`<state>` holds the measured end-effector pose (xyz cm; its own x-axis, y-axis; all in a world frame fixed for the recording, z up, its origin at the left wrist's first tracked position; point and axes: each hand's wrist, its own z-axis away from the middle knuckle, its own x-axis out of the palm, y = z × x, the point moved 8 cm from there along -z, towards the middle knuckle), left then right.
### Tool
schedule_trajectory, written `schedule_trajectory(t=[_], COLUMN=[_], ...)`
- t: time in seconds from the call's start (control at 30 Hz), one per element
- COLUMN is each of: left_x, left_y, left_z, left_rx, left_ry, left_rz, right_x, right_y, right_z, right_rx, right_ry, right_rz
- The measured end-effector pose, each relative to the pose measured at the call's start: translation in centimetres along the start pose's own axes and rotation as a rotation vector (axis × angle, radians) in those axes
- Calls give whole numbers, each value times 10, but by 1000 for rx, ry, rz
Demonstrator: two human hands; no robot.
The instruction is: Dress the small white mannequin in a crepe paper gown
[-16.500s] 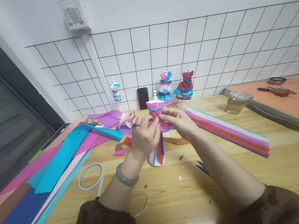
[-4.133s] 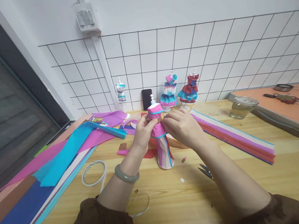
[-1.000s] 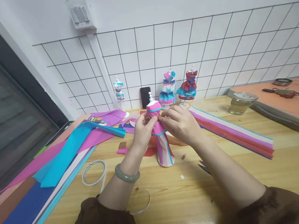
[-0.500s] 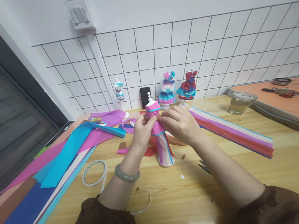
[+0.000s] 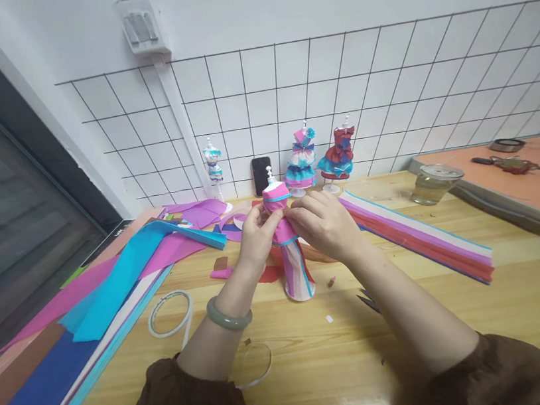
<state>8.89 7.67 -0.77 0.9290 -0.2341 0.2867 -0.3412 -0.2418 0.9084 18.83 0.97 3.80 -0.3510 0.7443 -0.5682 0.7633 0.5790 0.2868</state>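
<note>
A small white mannequin (image 5: 270, 177) stands upright on the wooden table, dressed in a pink paper dress (image 5: 284, 232) with blue edging. Below the waist, a striped paper piece (image 5: 296, 269) in pink, white, blue and red hangs down to the round base. My left hand (image 5: 258, 231) pinches the dress at the waist from the left side. From the right, my right hand (image 5: 320, 222) has its fingertips pressed on the same waist, and its curled fingers hide part of the dress. A pair of scissors (image 5: 368, 301) lies partly under my right forearm.
Three dressed mannequins stand by the wall, including a red-and-blue one (image 5: 341, 159), near a phone (image 5: 263, 176). Coloured paper strips (image 5: 111, 285) cover the left side. A roll of tape (image 5: 170, 314) lies nearby. Striped paper (image 5: 420, 235) and a cup (image 5: 435, 183) are on the right.
Both hands stay at the mannequin's waist with almost no movement. The whole view has shifted very slightly.
</note>
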Motion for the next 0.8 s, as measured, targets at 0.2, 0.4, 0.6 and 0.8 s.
schedule_trajectory(t=[0.2, 0.4, 0.6, 0.8], left_x=[0, 0, -4, -9], left_y=[0, 1, 1, -2], left_z=[1, 1, 0, -2], left_rx=[-4, -9, -10, -45], left_ry=[2, 4, 11, 15], left_rz=[-7, -19, 5, 1], right_x=[0, -1, -14, -23], right_y=[1, 5, 29, -25], right_z=[0, -2, 5, -11], right_rx=[-4, 67, 544, 75], right_ry=[-4, 5, 186, 91], right_rz=[-17, -115, -632, -497])
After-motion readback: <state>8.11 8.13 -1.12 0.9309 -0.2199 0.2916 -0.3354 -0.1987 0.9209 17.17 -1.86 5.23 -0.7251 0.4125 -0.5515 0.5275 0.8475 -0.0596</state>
